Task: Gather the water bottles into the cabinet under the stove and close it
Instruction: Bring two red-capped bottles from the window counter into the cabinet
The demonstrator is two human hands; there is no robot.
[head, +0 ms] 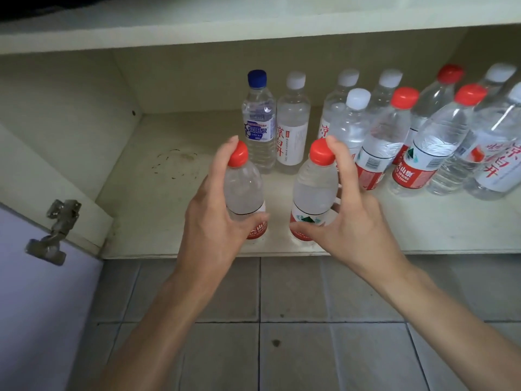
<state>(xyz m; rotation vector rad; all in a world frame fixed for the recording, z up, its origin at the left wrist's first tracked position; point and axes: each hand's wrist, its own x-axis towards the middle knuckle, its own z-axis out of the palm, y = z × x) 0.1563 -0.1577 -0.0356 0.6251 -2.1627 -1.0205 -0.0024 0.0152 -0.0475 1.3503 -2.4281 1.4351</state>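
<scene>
Standing at the front of the cabinet [158, 210], the left bottle [244, 190] sits in the curled grip of the left hand [210, 227], the right bottle [314, 190] in that of the right hand [355, 230]; other bottles [394, 131] behind.

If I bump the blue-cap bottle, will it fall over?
Probably, if bumped high: the blue-cap bottle is tall and narrow. It looks full, so likely heavy enough to resist a light nudge. Tipped, its round body may roll.
</scene>
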